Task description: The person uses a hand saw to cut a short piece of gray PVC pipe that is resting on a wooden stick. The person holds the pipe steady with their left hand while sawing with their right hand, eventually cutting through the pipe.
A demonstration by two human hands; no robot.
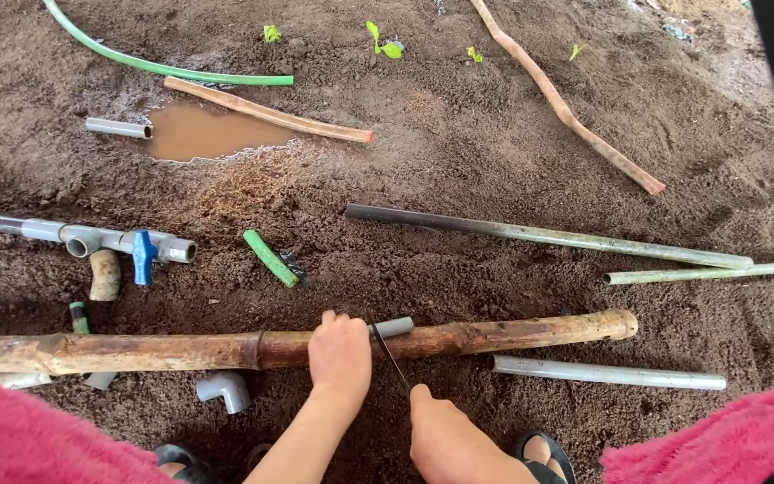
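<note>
The left hand (339,354) pinned a short grey pipe (394,327) atop the bamboo pole (485,333), fingers curled over both. The right hand (445,435) gripped a saw blade (391,356) just below the pole, mid-cut by the look; steady strokes seemed needed next.

Head view, own body only. My left hand (340,354) and right hand (445,439) are bare: no gloves, no rings, no watch or band seen at either wrist. Forearms bare as far as the near edge shows them. Fuzzy pink garment (38,439) fills the near left corner; nap looks thick and fleecy, colour a strong rose pink. Same pink fabric (718,439) shows at the near right corner. Dark sandals: left sandal (176,455) with a rounded dark strap, right sandal (544,451) with a dark strap across bare toes.
</note>
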